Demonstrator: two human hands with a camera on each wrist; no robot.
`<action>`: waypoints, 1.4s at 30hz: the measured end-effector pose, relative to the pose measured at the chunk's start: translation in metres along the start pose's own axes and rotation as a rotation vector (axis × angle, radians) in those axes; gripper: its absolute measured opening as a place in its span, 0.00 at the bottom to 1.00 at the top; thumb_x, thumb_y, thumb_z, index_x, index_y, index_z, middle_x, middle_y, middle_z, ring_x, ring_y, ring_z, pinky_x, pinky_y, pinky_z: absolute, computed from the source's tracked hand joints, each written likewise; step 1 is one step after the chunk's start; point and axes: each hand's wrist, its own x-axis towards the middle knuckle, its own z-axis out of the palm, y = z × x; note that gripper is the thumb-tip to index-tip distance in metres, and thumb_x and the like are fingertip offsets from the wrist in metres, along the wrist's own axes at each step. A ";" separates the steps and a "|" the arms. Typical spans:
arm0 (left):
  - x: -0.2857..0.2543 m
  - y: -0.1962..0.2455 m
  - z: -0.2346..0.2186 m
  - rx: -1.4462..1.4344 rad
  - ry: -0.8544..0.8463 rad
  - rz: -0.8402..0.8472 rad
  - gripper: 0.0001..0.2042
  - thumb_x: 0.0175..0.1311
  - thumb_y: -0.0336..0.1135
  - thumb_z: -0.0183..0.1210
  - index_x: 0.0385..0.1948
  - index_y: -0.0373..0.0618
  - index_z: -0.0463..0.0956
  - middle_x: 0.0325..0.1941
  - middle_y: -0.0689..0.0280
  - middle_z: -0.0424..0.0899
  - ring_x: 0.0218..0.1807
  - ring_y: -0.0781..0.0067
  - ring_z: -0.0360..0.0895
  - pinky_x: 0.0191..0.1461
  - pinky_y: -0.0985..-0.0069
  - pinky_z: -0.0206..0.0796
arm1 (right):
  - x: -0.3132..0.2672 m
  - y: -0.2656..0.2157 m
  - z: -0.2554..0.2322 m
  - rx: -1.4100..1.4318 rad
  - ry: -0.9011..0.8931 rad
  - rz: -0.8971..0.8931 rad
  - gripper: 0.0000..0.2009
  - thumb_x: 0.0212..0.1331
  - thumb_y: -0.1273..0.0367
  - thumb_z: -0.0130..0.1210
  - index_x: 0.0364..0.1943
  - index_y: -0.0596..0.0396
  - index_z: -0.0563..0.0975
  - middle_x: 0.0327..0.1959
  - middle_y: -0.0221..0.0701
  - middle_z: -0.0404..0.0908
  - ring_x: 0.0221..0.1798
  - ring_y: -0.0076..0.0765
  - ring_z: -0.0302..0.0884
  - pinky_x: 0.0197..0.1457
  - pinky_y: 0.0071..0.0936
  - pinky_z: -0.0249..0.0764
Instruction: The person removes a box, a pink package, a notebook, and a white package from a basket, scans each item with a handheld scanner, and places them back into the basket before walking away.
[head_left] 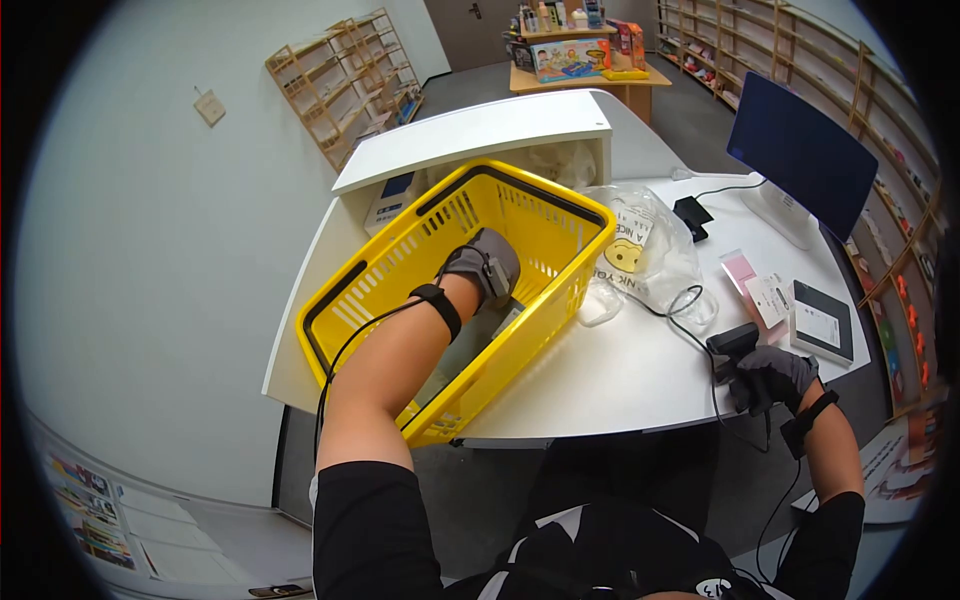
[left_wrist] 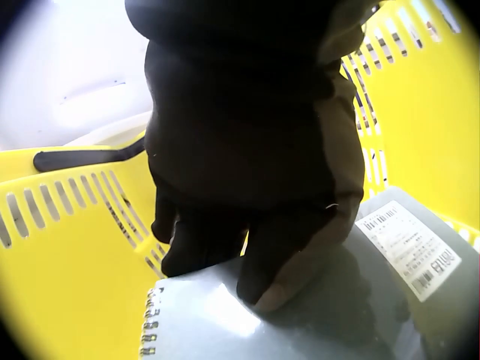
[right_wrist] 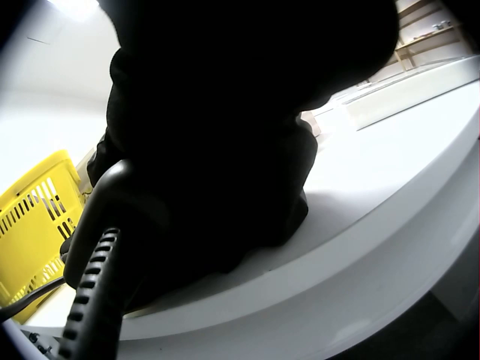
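My gloved left hand (head_left: pixel 485 268) reaches down into the yellow basket (head_left: pixel 570 275). In the left wrist view the fingers of that hand (left_wrist: pixel 247 180) touch a grey spiral-bound notebook (left_wrist: pixel 360 300) with a white barcode label; whether they pinch it cannot be told. At the right side of the white desk, my gloved right hand (head_left: pixel 768 378) grips a black corded device (head_left: pixel 733 341), its fingers curled round the handle. The device's ribbed handle and cord show in the right wrist view, where the hand (right_wrist: pixel 202 172) is very dark.
A clear plastic bag (head_left: pixel 650 240) with a yellow print lies beside the basket. Further right are a pink card pack (head_left: pixel 741 270), a black-and-white boxed item (head_left: pixel 822 322) and a monitor (head_left: pixel 803 150). The raised white counter ledge (head_left: pixel 480 130) stands behind the basket.
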 end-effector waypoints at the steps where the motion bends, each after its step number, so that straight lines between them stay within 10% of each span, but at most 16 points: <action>1: -0.002 -0.003 -0.001 0.005 0.005 0.000 0.16 0.61 0.40 0.67 0.49 0.51 0.95 0.52 0.56 0.96 0.56 0.49 0.93 0.60 0.58 0.83 | -0.001 -0.002 0.001 -0.066 0.007 -0.043 0.20 0.74 0.63 0.55 0.55 0.67 0.86 0.42 0.46 0.92 0.41 0.45 0.93 0.49 0.44 0.89; 8: -0.019 -0.045 0.000 -0.519 -0.097 -0.042 0.20 0.36 0.39 0.80 0.37 0.48 0.95 0.41 0.60 0.96 0.42 0.55 0.93 0.43 0.65 0.82 | -0.017 -0.026 0.026 0.133 0.031 0.101 0.20 0.75 0.62 0.56 0.55 0.68 0.85 0.45 0.49 0.92 0.43 0.51 0.93 0.49 0.48 0.91; 21: -0.052 -0.050 0.000 -0.204 -0.034 -0.055 0.15 0.38 0.41 0.80 0.33 0.56 0.96 0.40 0.58 0.96 0.42 0.52 0.94 0.46 0.62 0.84 | -0.014 -0.023 0.023 0.142 -0.022 0.119 0.23 0.76 0.57 0.56 0.57 0.66 0.85 0.46 0.49 0.93 0.43 0.54 0.94 0.49 0.52 0.91; 33: -0.131 -0.086 -0.017 0.099 0.345 -0.127 0.09 0.44 0.43 0.76 0.24 0.52 0.92 0.23 0.56 0.86 0.27 0.45 0.85 0.36 0.55 0.78 | -0.024 -0.042 0.037 0.007 -0.073 0.118 0.25 0.77 0.55 0.55 0.66 0.59 0.84 0.49 0.43 0.93 0.45 0.50 0.94 0.47 0.47 0.90; 42: -0.270 -0.056 -0.063 -0.181 0.877 -0.342 0.07 0.52 0.41 0.78 0.26 0.51 0.92 0.23 0.58 0.86 0.28 0.48 0.82 0.37 0.56 0.74 | -0.029 -0.041 0.040 0.007 -0.116 0.035 0.27 0.75 0.55 0.56 0.67 0.61 0.84 0.45 0.43 0.93 0.45 0.50 0.94 0.44 0.44 0.89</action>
